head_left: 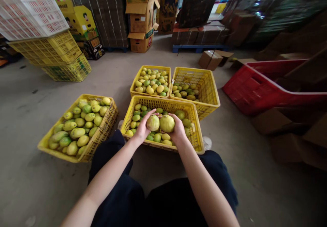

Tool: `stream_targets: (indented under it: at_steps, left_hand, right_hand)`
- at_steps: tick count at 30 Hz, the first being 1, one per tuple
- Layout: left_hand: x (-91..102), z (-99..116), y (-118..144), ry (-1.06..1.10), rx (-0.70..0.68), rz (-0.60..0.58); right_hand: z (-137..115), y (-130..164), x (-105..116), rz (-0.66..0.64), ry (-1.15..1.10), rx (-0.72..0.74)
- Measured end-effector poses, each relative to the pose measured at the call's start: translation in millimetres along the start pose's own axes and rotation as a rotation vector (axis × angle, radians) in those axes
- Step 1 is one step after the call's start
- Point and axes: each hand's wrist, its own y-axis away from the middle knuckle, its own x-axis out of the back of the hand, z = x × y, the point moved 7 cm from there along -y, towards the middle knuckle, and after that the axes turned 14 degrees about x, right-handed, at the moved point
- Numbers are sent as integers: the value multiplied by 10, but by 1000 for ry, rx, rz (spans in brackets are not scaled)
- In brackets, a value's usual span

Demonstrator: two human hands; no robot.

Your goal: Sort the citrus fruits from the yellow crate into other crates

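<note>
Sorting step, it seems: left hand (pixel 143 127) and right hand (pixel 178 129) each pinch one lemon over near crate (pixel 163 101); next needs choosing a crate

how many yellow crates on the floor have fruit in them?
4. Near crate under the left hand and right hand, one at left, two behind: back-left, back-right. Empty yellow crates are stacked far left; others may be hidden.

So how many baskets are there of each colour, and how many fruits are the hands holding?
Yellow baskets with fruit: 4
Stacked yellow baskets: 2
White basket: 1
Red basket: 1
Total baskets: 8
Fruits held: 2, one in the left hand, one in the right hand
</note>
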Motion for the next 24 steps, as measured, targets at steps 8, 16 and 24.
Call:
stream_targets:
  at_steps: [8,16,24]
  left_hand:
    - [165,72,-69,212,25,149]
    - [130,105,-43,256,50,100]
    - [118,104,-52,239,52,94]
  right_hand:
    - [74,129,-225,-272,100,-76]
    - [75,220,-343,-603,130,-42]
    - [136,139,-303,-470,26,-53]
